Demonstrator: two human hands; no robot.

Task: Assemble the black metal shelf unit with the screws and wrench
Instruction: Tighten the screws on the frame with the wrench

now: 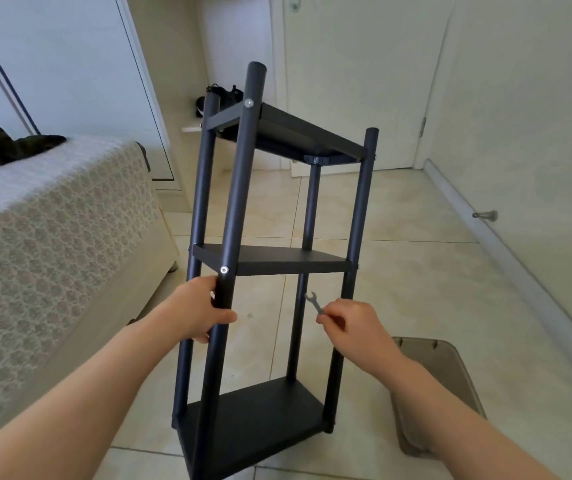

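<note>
The black metal shelf unit (270,261) stands upright on the tiled floor in front of me, three shelves joined to four round posts. Silver screw heads show on the near left post, one at the top shelf (249,103) and one at the middle shelf (224,270). My left hand (201,308) grips that near left post just below the middle shelf. My right hand (353,323) pinches a small silver wrench (314,302) between the posts, below the middle shelf, its open jaw pointing up and touching nothing.
A bed with a patterned white cover (45,230) lies close on the left. A translucent grey plastic bin (447,382) sits on the floor at the right, partly under my right forearm. A white door (357,81) and walls stand behind; dark shoes (222,95) lie in the corner.
</note>
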